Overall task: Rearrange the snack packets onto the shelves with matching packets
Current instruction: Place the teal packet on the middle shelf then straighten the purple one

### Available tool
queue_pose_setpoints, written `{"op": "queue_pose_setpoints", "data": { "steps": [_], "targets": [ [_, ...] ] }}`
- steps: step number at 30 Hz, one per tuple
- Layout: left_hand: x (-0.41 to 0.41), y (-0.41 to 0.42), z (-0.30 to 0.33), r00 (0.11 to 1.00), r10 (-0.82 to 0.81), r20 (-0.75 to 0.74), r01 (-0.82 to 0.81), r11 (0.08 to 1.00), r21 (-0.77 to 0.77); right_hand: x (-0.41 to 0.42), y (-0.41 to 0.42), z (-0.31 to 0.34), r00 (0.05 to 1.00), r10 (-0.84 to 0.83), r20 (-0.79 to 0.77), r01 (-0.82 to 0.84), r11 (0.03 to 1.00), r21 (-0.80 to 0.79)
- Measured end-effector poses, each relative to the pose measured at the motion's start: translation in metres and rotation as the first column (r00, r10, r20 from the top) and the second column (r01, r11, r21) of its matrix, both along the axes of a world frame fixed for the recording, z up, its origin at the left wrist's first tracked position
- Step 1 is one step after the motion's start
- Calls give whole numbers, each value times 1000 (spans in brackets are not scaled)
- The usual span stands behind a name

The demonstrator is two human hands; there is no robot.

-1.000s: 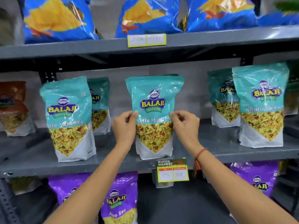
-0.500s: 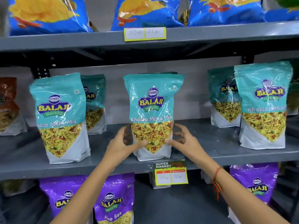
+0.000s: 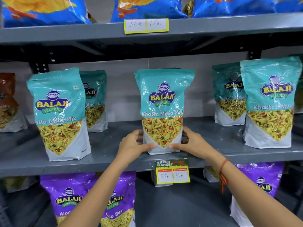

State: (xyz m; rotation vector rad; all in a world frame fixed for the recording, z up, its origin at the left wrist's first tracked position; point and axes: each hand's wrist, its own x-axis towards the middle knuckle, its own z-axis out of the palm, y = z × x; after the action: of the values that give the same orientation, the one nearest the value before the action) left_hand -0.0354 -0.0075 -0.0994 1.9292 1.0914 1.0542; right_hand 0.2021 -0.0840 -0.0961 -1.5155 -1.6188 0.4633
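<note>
A supermarket is being shown: Balaji snack packets are being displayed on grey metal shelves with handwritten price tags.

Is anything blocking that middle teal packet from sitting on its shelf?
Nothing visible. The Khatta Mitha Mix packet already stands upright on the grey shelf, left hand and right hand on its base, matching packets apart on either side.
</note>
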Motion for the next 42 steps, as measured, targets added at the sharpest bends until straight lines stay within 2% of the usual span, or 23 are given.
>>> {"op": "queue_pose_setpoints", "data": {
  "steps": [9,11,14,16,19,22,24,26,27,29,30,32,35,38,42],
  "targets": [
    [17,3,2,999,-6,-48,6,1000,-9,13,0,-4,998,-57,-3,57,997,-44],
    [14,0,0,999,-7,-33,7,1000,-11,7,-6,-4,997,-82,-16,82,997,-3],
    [5,-11,-3,998,45,36,-47,998,43,-8,-19,-13,968,-187,-166,221,951,217],
    [-5,-25,-7,982,117,149,-135,984,116,-25,-32,-21,932,-265,-248,345,858,381],
    [-25,-53,-23,895,211,394,-294,942,162,-60,-58,-40,920,-250,-304,389,691,609],
    [-55,-70,-60,793,328,513,-457,878,145,-91,-72,-80,963,-206,-171,262,594,761],
    [-79,-72,-102,754,394,526,-512,854,93,-106,-72,-121,984,-175,0,110,616,780],
    [-101,-73,-152,739,465,488,-540,842,16,-118,-65,-166,984,-119,133,1,749,663],
    [-114,-72,-180,740,508,441,-553,833,-32,-123,-58,-186,985,-85,148,-12,829,559],
    [-135,-69,-229,760,573,306,-565,816,-126,-133,-41,-220,994,-43,103,13,963,269],
    [-144,-68,-247,785,582,215,-557,813,-167,-137,-31,-235,998,-21,66,15,996,93],
    [-157,-61,-276,833,550,59,-517,813,-268,-147,-7,-262,998,37,-48,-48,972,-231],
    [-164,-42,-301,895,446,-23,-407,794,-451,-162,21,-291,986,44,-163,-118,871,-476],
    [-165,-29,-311,935,353,6,-292,783,-549,-173,34,-309,978,94,-184,-180,826,-534],
    [-163,-22,-318,925,374,69,-286,803,-523,-176,36,-322,962,91,-255,-214,836,-506]
  ]
}}
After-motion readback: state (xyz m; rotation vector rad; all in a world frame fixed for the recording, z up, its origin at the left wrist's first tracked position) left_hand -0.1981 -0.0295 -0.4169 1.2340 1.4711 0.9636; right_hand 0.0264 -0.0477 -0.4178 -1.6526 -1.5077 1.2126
